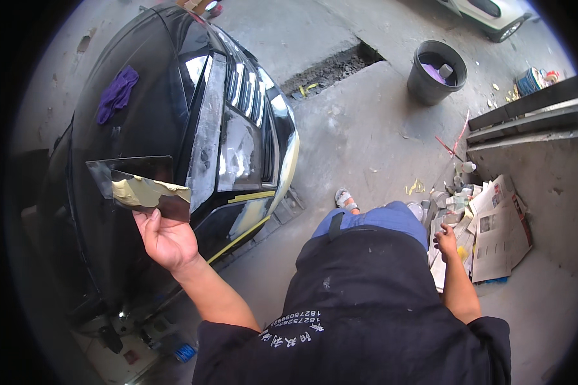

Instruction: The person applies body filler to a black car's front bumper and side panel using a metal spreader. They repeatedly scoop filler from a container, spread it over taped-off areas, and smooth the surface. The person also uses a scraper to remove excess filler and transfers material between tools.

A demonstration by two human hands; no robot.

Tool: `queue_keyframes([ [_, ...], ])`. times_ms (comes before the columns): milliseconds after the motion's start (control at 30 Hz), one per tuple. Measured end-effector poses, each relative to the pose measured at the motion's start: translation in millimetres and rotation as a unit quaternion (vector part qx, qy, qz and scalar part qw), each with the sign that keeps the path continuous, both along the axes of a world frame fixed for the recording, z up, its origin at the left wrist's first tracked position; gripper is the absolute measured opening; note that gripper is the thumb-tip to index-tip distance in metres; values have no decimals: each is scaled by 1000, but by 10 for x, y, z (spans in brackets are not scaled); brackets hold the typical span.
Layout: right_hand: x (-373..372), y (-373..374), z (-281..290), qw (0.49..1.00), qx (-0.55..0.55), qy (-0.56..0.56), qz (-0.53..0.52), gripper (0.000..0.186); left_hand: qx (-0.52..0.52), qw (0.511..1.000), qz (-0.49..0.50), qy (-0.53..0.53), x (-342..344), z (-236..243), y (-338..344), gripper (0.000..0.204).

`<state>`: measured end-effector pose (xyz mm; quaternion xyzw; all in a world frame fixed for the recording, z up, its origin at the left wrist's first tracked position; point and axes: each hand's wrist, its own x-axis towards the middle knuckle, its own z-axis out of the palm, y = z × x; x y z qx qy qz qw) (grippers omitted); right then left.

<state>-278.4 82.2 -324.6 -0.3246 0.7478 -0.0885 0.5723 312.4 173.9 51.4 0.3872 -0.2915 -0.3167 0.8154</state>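
The left hand (167, 240) grips the lower edge of a flat dark mixing plate (139, 187), thumb on its face, holding it up in front of the black car (141, 122). A smear of yellowish filler putty (144, 191) lies across the plate's middle. The plate hangs just over the car's front, close beside the sanded grey patch (207, 138) along the bonnet edge and the grille (245, 90). A purple cloth (117, 95) lies further up on the bonnet, well apart from the plate. Strips of yellow masking tape (250, 197) run along the bumper below the headlamp.

The right hand (446, 240) hangs loosely curled on the side of the person away from the car, holding nothing that can be made out, just above a heap of newspapers (498, 228) and small containers on the concrete floor (359, 128). Further from the car stands a black bucket (436, 72). One sandalled foot (345, 199) shows between car and papers.
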Motion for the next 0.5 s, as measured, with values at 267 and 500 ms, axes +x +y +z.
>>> queue_keyframes([
  [267, -13, -682, -49, 993, 98, -10, 62, 51, 16, 995, 101, -21, 23, 113, -16, 56],
  [500, 76, -2096, -266, 976, 102, -6, 190, 49, 66, 946, 313, -48, -545, 247, -85, 62],
])
